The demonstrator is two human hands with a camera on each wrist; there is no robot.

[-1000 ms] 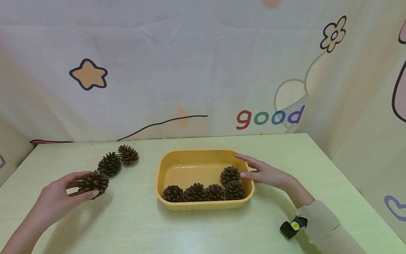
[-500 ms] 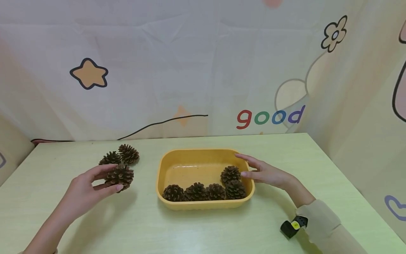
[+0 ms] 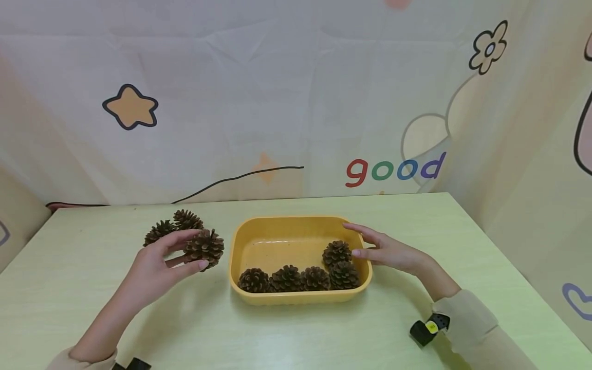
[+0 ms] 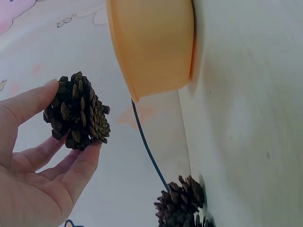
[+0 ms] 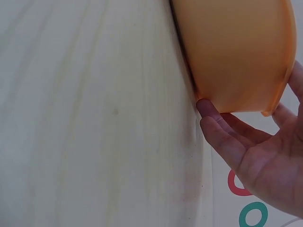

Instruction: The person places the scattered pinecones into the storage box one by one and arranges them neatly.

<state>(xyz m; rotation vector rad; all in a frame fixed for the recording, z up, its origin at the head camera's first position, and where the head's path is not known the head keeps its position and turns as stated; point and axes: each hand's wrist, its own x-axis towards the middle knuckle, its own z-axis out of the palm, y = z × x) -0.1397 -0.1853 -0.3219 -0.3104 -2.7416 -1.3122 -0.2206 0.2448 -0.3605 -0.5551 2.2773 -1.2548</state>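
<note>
While one pine cone (image 3: 205, 249) is held up just beside the left rim of the yellow tub (image 3: 298, 298), the left hand (image 3: 157, 270) has it pinched between thumb and fingertips, clear of the tabletop (image 3: 287, 339). At the tub's right rim, the right hand (image 3: 390, 253) grips the side, thumb over the edge, some fingers against the outer wall. Five cones (image 3: 315, 279) sit inside already: four in a row along the near wall, one behind the last at the near right corner. By my reckoning that leaves the held one, plus two loose cones (image 3: 187, 219) near the tabletop's back edge, towards its left corner. Behind that edge hangs a printed cloth (image 3: 222, 103).
</note>
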